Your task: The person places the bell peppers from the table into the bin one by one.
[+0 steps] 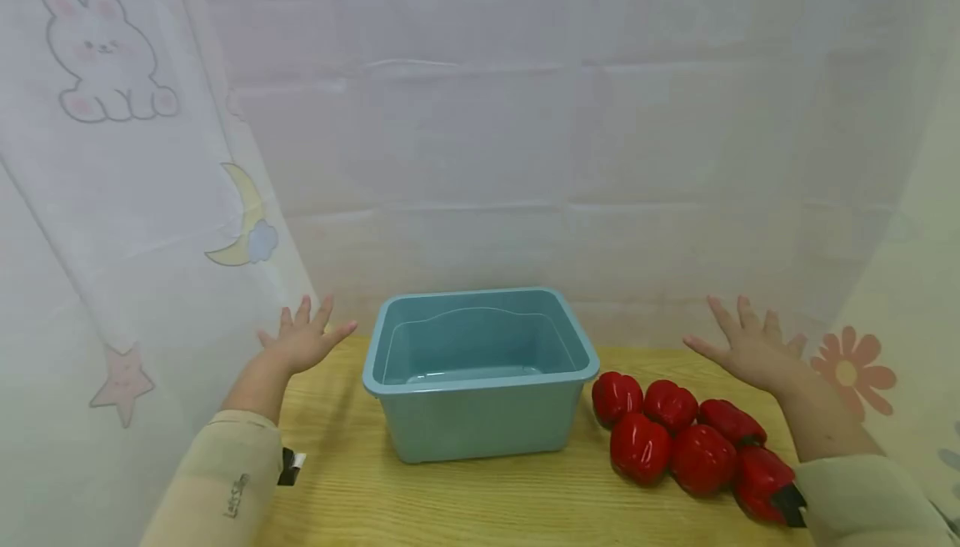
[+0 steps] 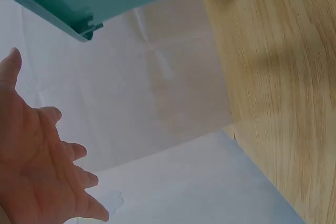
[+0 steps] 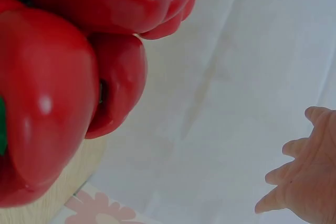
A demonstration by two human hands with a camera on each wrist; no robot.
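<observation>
An empty teal plastic bin (image 1: 480,372) stands in the middle of a wooden table (image 1: 420,497). Several red bell peppers (image 1: 690,443) lie in a cluster to its right, and they fill the left of the right wrist view (image 3: 63,87). My left hand (image 1: 303,338) hovers left of the bin, fingers spread, palm down, holding nothing; its palm (image 2: 37,166) shows in the left wrist view under the bin's rim (image 2: 79,19). Behind the peppers my right hand (image 1: 750,347) is raised with fingers spread, and its fingertips (image 3: 294,177) touch nothing.
White fabric walls enclose the table on the back and both sides, printed with a rabbit (image 1: 105,55), a moon (image 1: 243,222) and a flower (image 1: 851,368). Bare wood (image 1: 465,505) lies in front of the bin.
</observation>
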